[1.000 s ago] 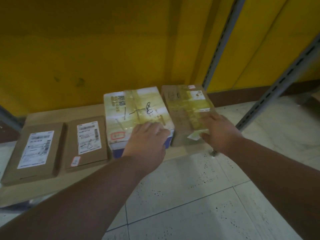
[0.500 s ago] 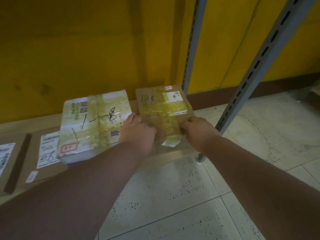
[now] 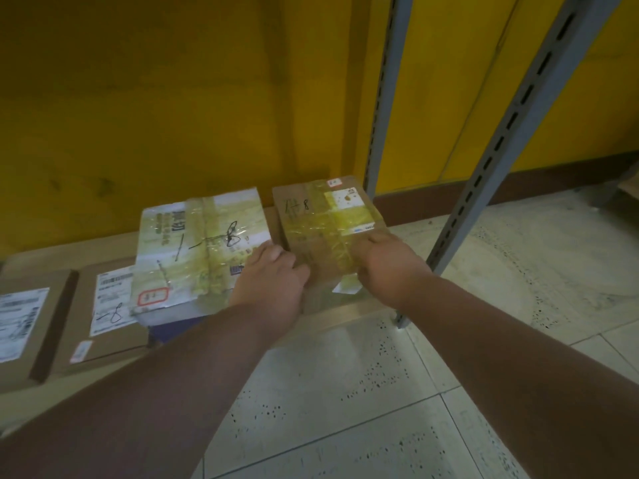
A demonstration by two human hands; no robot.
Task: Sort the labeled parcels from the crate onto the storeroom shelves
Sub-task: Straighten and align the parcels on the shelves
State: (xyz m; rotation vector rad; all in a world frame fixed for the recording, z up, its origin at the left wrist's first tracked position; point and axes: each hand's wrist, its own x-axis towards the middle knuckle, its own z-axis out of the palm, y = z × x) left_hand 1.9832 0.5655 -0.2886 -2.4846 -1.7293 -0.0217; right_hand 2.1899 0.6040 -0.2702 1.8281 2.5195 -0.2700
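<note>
Where the low wooden shelf board (image 3: 86,250) runs along the yellow wall (image 3: 173,98), noted four parcels in a row, near the floor. Pale speckled floor tiles (image 3: 345,392) in front, thin grout lines, dull sheen. Two grey slotted steel uprights (image 3: 511,133) at the right end of the board, brown skirting behind.

Rightmost: brown cardboard parcel (image 3: 318,216) — boxy, crossed with glossy yellowed tape, white label at its far corner, handwritten marks on top. Gripped at its near end from both sides: left hand (image 3: 273,285) with fingers curled over the left edge, right hand (image 3: 390,267) with fingers curled over the top at the right. Seated on the board beside the front upright.

Just to its left, close alongside: white taped parcel (image 3: 193,250), crinkled wrapping, red-bordered sticker, black scrawl. Further left — two flat brown card mailers (image 3: 103,326), printed white labels, lying side by side
</note>
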